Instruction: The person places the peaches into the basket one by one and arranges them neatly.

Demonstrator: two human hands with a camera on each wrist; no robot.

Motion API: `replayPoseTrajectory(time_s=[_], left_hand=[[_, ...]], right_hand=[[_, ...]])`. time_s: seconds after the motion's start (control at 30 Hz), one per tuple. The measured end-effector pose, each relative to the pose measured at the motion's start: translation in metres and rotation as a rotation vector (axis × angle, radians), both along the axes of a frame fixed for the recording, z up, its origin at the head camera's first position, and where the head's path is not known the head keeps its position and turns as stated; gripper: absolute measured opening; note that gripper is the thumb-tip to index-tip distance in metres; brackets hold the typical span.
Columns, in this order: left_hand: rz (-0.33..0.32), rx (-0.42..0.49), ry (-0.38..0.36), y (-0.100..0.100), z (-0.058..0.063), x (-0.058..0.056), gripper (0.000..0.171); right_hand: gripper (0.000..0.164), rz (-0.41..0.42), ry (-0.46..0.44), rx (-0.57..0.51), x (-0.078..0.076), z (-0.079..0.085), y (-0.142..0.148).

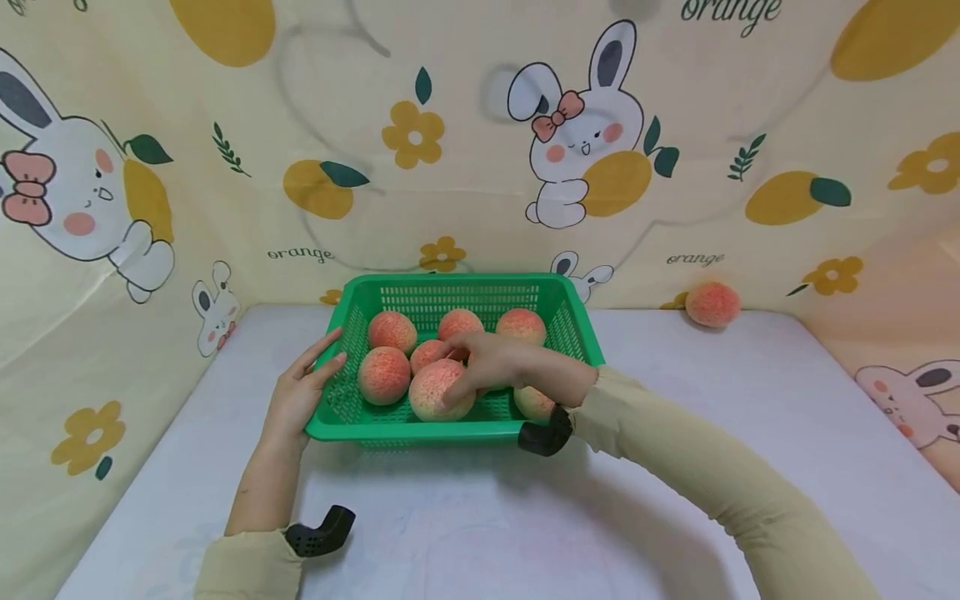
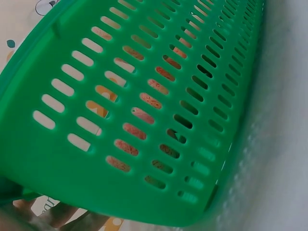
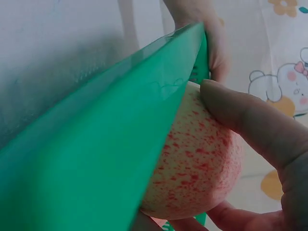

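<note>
A green plastic basket (image 1: 465, 431) stands on the table with several pink-and-cream peaches in it. My left hand (image 1: 292, 400) holds its left rim, thumb and index fingertip over the edge; in the left wrist view the other fingers (image 2: 60, 214) show partly beyond the slotted side wall. Inside the basket my right hand (image 1: 498, 362) grips a peach (image 1: 441, 392) near the front wall. The right wrist view shows the thumb (image 3: 250, 115) on one side of this peach (image 3: 197, 159) and fingers around below, partly hidden by the basket wall.
A single peach (image 1: 712, 304) lies at the back right of the white table (image 1: 675, 400), against the printed cloth backdrop (image 1: 465, 208). Within the basket, more peaches surround the right hand, among them one (image 1: 384, 375) at left and one (image 1: 521, 326) at the back right.
</note>
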State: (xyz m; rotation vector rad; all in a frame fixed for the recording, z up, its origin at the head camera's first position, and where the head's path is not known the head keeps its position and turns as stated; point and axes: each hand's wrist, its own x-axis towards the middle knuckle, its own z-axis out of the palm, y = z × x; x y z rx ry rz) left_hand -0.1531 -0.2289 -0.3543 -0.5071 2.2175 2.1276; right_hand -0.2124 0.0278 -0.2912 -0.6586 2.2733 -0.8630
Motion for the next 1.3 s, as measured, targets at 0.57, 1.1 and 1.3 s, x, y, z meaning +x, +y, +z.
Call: replayPoseTrajectory(time_s=[0.57,1.1,1.3], left_hand=[[0.006,0.011,-0.003,0.0,0.001,0.0,0.05],[0.014,0.008,-0.012,0.001,0.003,0.001,0.05],[0.009,0.0,-0.013,-0.001,0.003,0.002,0.05]], right_hand=[[0.055,0.084,-0.208,0.053,-0.004,0.008,-0.027],[0.044,0.083,-0.306,-0.006,-0.007,0.004,-0.036],[0.044,0.114,-0.298,-0.027,-0.006,0.004,-0.034]])
